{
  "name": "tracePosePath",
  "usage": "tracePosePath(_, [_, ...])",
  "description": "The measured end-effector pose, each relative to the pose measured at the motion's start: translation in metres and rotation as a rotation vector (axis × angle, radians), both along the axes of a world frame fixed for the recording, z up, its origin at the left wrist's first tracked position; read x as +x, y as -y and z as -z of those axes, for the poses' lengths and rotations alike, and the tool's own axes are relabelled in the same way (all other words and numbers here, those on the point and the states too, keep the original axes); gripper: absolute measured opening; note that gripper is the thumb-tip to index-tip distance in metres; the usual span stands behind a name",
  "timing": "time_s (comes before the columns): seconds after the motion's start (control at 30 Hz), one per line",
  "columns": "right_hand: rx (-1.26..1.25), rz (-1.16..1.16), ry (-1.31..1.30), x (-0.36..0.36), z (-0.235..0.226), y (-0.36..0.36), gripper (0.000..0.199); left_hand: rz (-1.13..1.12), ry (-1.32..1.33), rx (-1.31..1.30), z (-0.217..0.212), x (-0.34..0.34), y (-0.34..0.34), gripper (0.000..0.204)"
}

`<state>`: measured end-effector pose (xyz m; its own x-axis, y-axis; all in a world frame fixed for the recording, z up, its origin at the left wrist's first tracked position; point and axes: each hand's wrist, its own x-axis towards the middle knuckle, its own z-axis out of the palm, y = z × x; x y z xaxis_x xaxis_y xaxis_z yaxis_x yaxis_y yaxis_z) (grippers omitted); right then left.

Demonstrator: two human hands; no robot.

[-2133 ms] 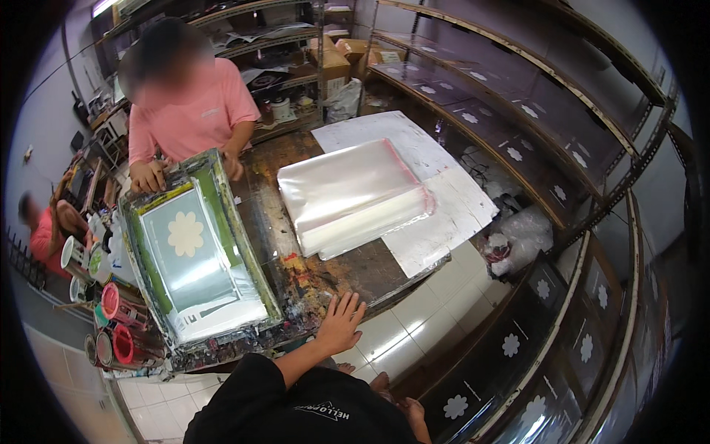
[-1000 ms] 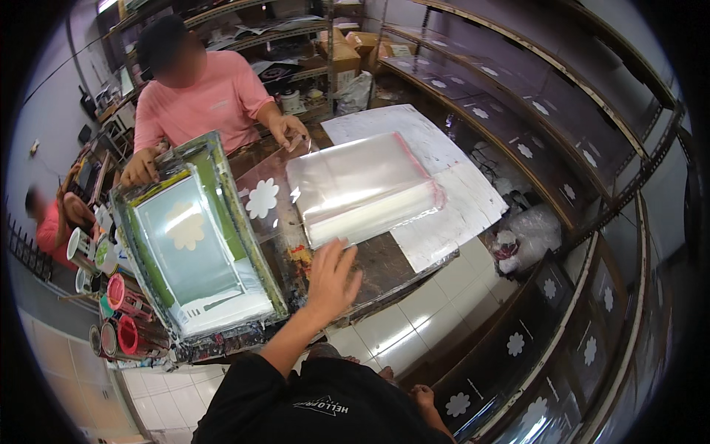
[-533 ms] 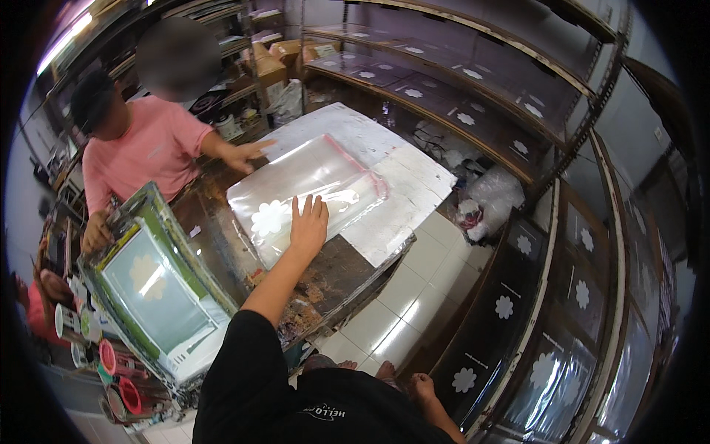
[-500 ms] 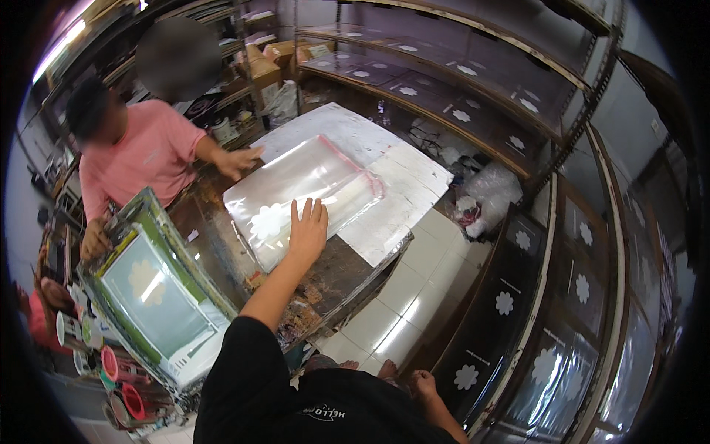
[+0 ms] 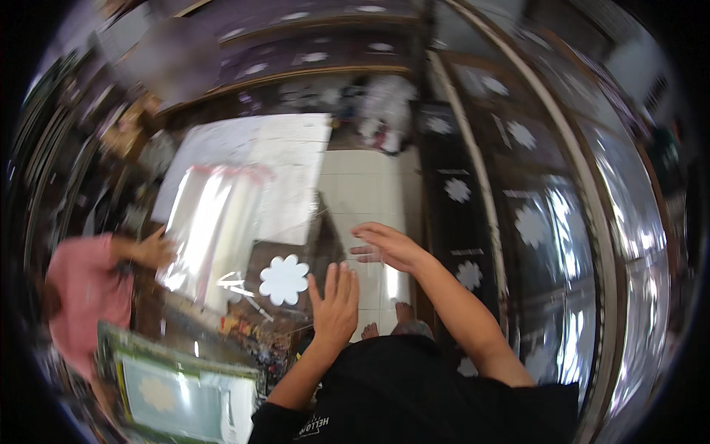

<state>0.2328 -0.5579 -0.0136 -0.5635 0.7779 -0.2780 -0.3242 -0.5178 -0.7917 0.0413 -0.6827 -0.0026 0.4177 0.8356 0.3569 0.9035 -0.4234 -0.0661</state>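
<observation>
The clear sheet [image 5: 310, 259] with its white flower print [image 5: 284, 280] has come off the stack of clear bags [image 5: 200, 229]. Now 2 flat, spread hands carry it: left hand [image 5: 334, 307] beside the flower, right hand [image 5: 388, 248] beyond.

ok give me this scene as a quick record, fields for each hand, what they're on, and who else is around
left hand: flat, fingers spread, on a clear plastic sheet
right hand: open, at the sheet's right edge; a grip cannot be told
print: white flower shape on the sheet, just left of the left hand
stack: glossy clear bags with a pink edge on white paper
other person: pink shirt, one hand at the stack
frame: green-edged screen frame, lower left
</observation>
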Motion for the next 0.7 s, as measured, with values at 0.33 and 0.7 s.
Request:
tracePosePath(0.33, [0.338, 0.309, 0.424, 0.091, -0.002, 0.063, 0.031, 0.368, 0.089, -0.211, 0.008, 0.056, 0.027, 0.063])
tracePosePath(0.7, [0.25, 1.244, 0.616, 0.282, -0.032, 0.339, 0.04, 0.456, 0.411, -0.294, 0.049, 0.071, -0.005, 0.052])
